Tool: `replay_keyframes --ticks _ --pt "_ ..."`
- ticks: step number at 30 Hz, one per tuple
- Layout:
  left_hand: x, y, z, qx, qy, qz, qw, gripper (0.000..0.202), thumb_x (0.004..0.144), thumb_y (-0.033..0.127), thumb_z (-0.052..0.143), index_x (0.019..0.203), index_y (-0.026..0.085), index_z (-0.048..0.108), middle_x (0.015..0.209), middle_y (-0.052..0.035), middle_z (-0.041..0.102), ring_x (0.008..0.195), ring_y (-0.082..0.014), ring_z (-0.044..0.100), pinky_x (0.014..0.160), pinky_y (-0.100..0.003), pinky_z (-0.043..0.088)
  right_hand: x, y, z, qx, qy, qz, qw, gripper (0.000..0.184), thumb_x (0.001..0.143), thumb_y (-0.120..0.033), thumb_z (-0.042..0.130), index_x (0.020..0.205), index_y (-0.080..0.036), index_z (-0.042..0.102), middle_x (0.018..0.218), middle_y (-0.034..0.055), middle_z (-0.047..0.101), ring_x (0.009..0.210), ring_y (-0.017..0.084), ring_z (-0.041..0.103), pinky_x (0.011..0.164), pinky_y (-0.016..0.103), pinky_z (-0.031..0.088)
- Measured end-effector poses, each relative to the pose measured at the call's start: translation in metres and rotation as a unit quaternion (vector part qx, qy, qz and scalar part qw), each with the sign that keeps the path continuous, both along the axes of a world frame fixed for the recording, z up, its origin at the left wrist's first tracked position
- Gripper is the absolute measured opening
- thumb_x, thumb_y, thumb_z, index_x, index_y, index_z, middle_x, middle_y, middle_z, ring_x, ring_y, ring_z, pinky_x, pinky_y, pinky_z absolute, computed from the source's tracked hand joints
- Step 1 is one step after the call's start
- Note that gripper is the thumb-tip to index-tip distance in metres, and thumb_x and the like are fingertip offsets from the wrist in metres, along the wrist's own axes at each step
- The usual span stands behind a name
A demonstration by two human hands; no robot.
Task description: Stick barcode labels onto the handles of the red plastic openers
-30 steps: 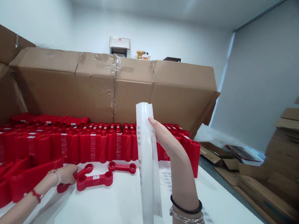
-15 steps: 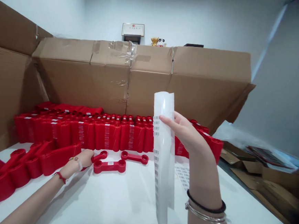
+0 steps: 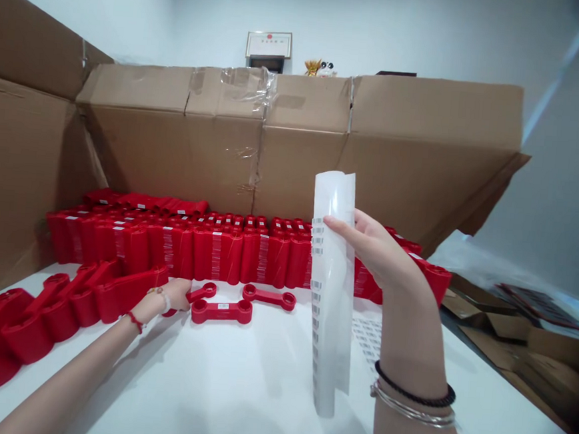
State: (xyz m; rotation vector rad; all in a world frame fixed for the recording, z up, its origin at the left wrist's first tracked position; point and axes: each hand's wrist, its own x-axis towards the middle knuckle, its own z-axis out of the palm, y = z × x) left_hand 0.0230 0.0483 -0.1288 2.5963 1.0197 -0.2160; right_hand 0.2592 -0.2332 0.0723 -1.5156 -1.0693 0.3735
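Note:
My right hand pinches a curled white sheet of barcode labels, holding it upright above the table. Down on the left, my left hand is closed round a red plastic bar with ringed ends; its far ring sticks out past the hand, and the fingers are mostly hidden. Just right of that hand lies another red bar with a small white label on top. A third red bar rests behind it, close to the stacked rows.
Rows of red bars in bundles line the back of the white table. More large red pieces stand at left. Cardboard walls rise behind. Printed label sheets lie under my right arm; flattened cardboard is at right.
The whole view has shifted, so everything appears a little farther right and higher. Both hands keep their holds on the same things.

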Motion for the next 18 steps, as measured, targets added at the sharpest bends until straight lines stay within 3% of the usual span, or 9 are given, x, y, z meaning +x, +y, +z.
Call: replay_keyframes --ticks 8,18 --pt "-0.002 0.015 -0.012 -0.03 -0.002 -0.015 0.999 0.022 0.091 0.03 0.063 0.102 0.011 0.059 0.093 -0.0043 0.061 0.076 -0.013 0.058 0.068 -0.028 0.052 0.004 0.003 -0.003 -0.001 0.012 -0.002 1.0 0.042 0.082 -0.049 0.073 0.111 -0.02 0.064 0.1 0.0061 0.068 0.084 0.018 0.065 0.065 0.026 0.051" --pt "-0.007 0.023 -0.022 -0.031 -0.017 -0.032 0.999 0.021 0.093 0.029 0.059 0.104 0.012 0.057 0.094 -0.0045 0.06 0.079 -0.0143 0.058 0.073 -0.031 0.05 -0.003 -0.003 0.0 0.064 0.021 0.006 0.998 0.036 0.086 -0.041 0.07 0.113 -0.019 0.061 0.1 0.0066 0.069 0.079 0.017 0.066 0.063 0.025 0.053"
